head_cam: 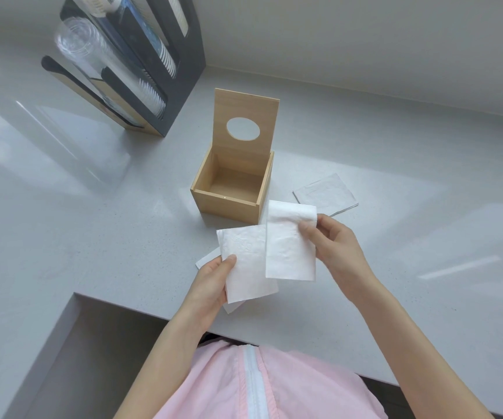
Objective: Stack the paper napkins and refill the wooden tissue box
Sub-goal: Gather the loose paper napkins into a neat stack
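Pinching one napkin each: left hand (211, 285), right hand (332, 241); lower fingers hidden behind paper.

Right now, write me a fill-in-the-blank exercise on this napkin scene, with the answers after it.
1. The lid of the wooden tissue box stands ____.
2. The inside of the box holds ____ napkins.
3. The right hand holds a napkin while the left hand holds ____ napkin.
4. The hole in the lid is ____ in shape.

Answers: open; no; another; oval
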Motion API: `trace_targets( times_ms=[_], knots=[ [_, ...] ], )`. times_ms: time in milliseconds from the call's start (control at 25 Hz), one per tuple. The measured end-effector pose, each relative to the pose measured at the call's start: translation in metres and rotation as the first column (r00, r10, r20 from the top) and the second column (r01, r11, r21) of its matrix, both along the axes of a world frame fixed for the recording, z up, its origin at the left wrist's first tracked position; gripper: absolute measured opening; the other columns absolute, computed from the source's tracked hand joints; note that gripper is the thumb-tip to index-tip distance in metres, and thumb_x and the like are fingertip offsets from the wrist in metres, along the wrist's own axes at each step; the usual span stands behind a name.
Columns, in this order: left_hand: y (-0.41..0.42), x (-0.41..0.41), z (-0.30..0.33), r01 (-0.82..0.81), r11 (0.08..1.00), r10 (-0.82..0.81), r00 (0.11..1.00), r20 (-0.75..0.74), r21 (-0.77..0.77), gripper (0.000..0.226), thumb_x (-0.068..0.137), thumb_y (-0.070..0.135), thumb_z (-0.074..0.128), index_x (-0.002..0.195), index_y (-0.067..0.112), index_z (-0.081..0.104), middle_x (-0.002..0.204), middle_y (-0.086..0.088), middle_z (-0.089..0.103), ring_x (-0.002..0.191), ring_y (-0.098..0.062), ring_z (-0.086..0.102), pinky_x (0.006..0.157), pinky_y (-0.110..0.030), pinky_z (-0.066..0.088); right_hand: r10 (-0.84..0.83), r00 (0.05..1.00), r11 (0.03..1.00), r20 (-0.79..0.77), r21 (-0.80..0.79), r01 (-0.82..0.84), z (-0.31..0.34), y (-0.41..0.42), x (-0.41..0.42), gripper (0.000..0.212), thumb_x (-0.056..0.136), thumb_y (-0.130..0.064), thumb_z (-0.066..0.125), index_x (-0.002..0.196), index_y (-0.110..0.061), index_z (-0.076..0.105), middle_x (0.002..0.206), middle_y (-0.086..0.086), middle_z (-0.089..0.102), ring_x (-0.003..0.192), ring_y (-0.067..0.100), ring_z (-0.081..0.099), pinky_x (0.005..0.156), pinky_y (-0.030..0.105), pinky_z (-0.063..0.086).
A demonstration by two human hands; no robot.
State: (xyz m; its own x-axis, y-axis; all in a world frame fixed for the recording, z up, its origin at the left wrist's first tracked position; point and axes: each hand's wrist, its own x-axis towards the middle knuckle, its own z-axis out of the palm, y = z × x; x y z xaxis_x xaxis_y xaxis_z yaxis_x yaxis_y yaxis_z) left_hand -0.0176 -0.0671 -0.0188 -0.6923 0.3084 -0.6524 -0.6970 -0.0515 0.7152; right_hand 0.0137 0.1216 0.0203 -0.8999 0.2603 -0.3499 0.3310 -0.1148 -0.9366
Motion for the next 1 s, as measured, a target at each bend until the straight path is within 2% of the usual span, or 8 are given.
trace_targets(
  times_ms=[80,160,320,440,600,880,1000],
  knots=[
    [-0.001,-0.001,0.0,0.017,1.0,-0.017,1.0,0.004,0.015,0.026,0.096,0.019,0.042,0.107,0.011,0.064,0.103,-0.007,0.07,0.092,-0.022,0.065,0.081,-0.035,0.051,0.092,0.995,0.996,0.025,-0.006,-0.092,-0.002,-0.015,-0.003,0.014,0.091,-0.011,0.056,0.089,-0.022,0.065,0.087,-0.005,0.07,0.079,0.006,0.066,0.077,0.022,0.053],
    [-0.003,-0.001,0.0,0.04,0.999,-0.04,0.999,-0.006,0.029,0.027,0.096,0.021,0.042,0.109,0.011,0.065,0.105,-0.009,0.07,0.095,-0.023,0.065,0.082,-0.037,0.051,0.153,0.985,0.983,0.075,0.091,-0.16,-0.011,-0.031,-0.006,0.017,0.09,-0.01,0.058,0.086,-0.026,0.063,0.086,-0.009,0.069,0.079,0.003,0.066,0.073,0.017,0.052],
    [-0.009,0.001,0.001,0.05,0.996,-0.049,0.999,-0.019,0.069,0.029,0.097,0.023,0.04,0.104,0.015,0.067,0.101,-0.006,0.072,0.094,-0.021,0.067,0.083,-0.038,0.052,0.147,0.974,0.966,0.17,0.188,-0.179,-0.023,-0.043,-0.01,0.019,0.087,-0.013,0.059,0.085,-0.032,0.061,0.095,-0.004,0.069,0.097,0.018,0.066,0.09,0.034,0.051],
    [-0.01,0.002,0.001,0.04,0.995,-0.04,0.999,-0.001,0.094,0.029,0.097,0.023,0.04,0.104,0.015,0.066,0.101,-0.005,0.073,0.097,-0.021,0.067,0.09,-0.041,0.05,0.139,0.968,0.954,0.21,0.235,-0.188,-0.025,-0.045,-0.011,0.015,0.086,-0.015,0.059,0.097,-0.024,0.064,0.1,0.0,0.07,0.1,0.02,0.065,0.091,0.036,0.051],
    [-0.012,0.004,0.001,0.053,0.996,-0.053,0.999,-0.005,0.069,0.027,0.096,0.022,0.041,0.101,0.016,0.067,0.099,-0.003,0.074,0.095,-0.02,0.067,0.091,-0.038,0.049,0.181,0.958,0.927,0.222,0.288,-0.242,-0.024,-0.051,-0.01,0.02,0.086,-0.015,0.059,0.105,-0.016,0.067,0.094,-0.002,0.068,0.088,0.015,0.063,0.078,0.026,0.049],
    [-0.017,0.005,0.001,0.024,1.0,-0.024,1.0,-0.001,0.001,0.022,0.095,0.016,0.045,0.093,0.018,0.067,0.082,0.003,0.074,0.082,-0.015,0.067,0.078,-0.032,0.052,0.217,0.954,0.895,0.205,0.347,-0.279,-0.027,-0.061,-0.015,0.016,0.086,-0.016,0.059,0.1,-0.013,0.068,0.1,0.005,0.073,0.094,0.019,0.067,0.081,0.03,0.052],
    [-0.021,0.005,0.0,-0.011,1.0,0.01,1.0,-0.01,-0.025,0.021,0.095,0.015,0.045,0.095,0.016,0.066,0.08,0.004,0.074,0.08,-0.015,0.067,0.073,-0.031,0.053,0.259,0.945,0.866,0.198,0.385,-0.318,-0.028,-0.063,-0.02,0.017,0.089,-0.021,0.056,0.101,-0.015,0.066,0.09,-0.001,0.068,0.077,0.01,0.062,0.067,0.018,0.046]
  ],
)
